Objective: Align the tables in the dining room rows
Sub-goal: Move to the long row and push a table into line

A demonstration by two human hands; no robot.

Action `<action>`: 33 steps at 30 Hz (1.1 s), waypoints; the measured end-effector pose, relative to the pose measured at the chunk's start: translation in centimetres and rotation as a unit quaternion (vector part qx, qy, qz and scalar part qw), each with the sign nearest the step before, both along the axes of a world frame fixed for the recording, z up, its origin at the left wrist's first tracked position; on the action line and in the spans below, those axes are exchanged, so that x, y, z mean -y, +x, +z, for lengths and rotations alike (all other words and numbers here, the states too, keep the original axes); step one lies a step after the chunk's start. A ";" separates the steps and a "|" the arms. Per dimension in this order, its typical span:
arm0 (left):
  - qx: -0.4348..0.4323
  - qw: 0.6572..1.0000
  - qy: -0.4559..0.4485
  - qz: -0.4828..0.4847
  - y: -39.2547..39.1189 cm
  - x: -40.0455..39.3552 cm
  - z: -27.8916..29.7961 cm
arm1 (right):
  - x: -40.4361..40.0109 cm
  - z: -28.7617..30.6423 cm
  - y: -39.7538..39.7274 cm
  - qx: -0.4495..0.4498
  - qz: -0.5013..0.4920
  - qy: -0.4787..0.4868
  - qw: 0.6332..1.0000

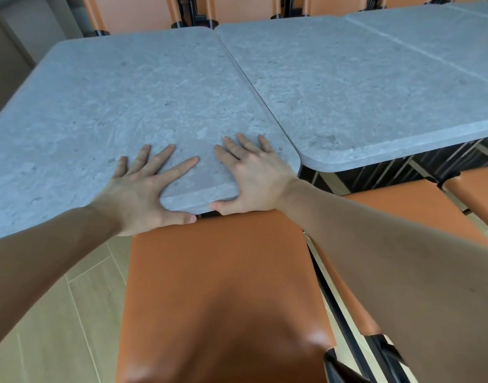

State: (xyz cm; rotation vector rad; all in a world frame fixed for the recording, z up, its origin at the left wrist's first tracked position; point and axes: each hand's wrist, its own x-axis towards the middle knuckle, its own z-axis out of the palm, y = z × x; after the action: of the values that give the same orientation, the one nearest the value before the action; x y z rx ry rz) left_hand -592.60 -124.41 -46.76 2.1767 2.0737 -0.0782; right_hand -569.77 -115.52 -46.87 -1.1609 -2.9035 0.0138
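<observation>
The nearest grey table (pixel 121 100) fills the middle and left of the view, its stone-look top bare. Both hands lie on its near edge. The left hand (pixel 143 186) is flat on the top with fingers straight and spread, its thumb hooked down over the table's front rim. The right hand (pixel 253 178) sits beside it, nearer the table's right front corner, fingers also straight on the surface and thumb laid along the rim. Neither hand clutches anything; the palms bear on the slab, a hold that seems meant for sliding the table rather than lifting it, with the thumbs set to pull or steady the edge.

Just to the right of this table stands the second table (pixel 361 100), the two long sides nearly touching with a thin dark seam between them. The near edge of the second table lies farther from the person than that of the held table, and the seam runs at a slant, so the pair looks out of line; judging by this, the held table probably needs a push away and a slight turn. Beyond the second table a third table (pixel 444 37) continues the row.

In front of the held table, under the forearms, an orange chair (pixel 223 286) has its back against the rim. More orange chairs (pixel 132 12) line the table's far side, over pale wooden flooring (pixel 57 313).
</observation>
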 end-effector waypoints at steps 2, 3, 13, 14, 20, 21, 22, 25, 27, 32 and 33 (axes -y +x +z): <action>0.004 1.000 0.006 0.002 0.1 -0.3 0.0 | -0.4 -0.1 0.1 -0.003 -0.002 0.004 1.000; 0.007 1.000 0.007 0.002 0.1 -0.5 0.0 | -0.6 -0.1 0.0 -0.001 -0.003 0.007 1.000; 0.013 1.000 -0.009 0.006 0.1 -0.6 0.2 | -0.7 0.0 -0.3 0.003 -0.011 0.007 1.000; 0.016 1.000 -0.006 0.005 0.0 -0.7 0.1 | -0.7 -0.1 -0.3 0.001 -0.012 0.009 1.000; 0.017 1.000 -0.005 0.003 -0.1 -0.8 -0.1 | -0.6 -0.3 -0.3 0.003 -0.015 0.014 1.000; 0.017 1.000 -0.006 0.005 -0.1 -0.8 -0.1 | -0.6 -0.2 -0.4 0.004 -0.014 0.014 1.000; 0.016 1.000 -0.007 0.005 -0.1 -0.8 0.0 | -0.6 -0.2 -0.4 0.004 -0.015 0.014 1.000; 0.013 1.000 -0.002 0.007 0.0 -0.9 0.0 | -0.6 -0.2 -0.4 -0.001 -0.018 0.024 1.000; 0.011 1.000 0.003 0.005 0.0 -0.8 0.0 | -0.6 -0.4 -0.4 -0.010 -0.017 0.034 0.999; 0.015 1.000 0.010 0.007 -0.1 -1.0 -0.2 | -0.6 -0.5 -0.4 -0.016 -0.017 0.046 0.999; 0.016 1.000 0.009 0.006 -0.1 -1.0 -0.3 | -0.6 -0.6 -0.4 -0.014 -0.017 0.048 0.999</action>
State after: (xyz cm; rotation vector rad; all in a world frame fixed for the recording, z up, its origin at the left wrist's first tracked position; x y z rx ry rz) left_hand -592.70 -123.41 -47.03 2.1618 2.0782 -0.0234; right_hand -570.12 -114.89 -47.50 -1.1838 -2.8256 -0.1069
